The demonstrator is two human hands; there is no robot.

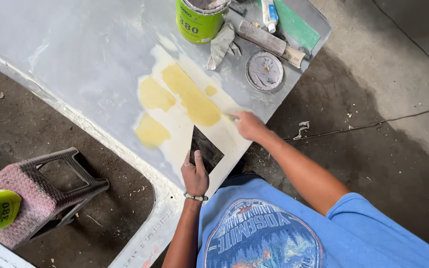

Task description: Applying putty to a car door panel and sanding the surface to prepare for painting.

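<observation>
On the grey car panel (75, 59) patched with yellow filler (189, 97), your left hand (195, 174) has its grip closed on a dark flat board (206, 149) (resting on the panel), while your right hand (248, 124) pinches a small spreader (230, 117) at the filler's edge, near a green can (199, 20).

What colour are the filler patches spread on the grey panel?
Mustard yellow filler patches, on a paler cream area of the panel; head view.
</observation>
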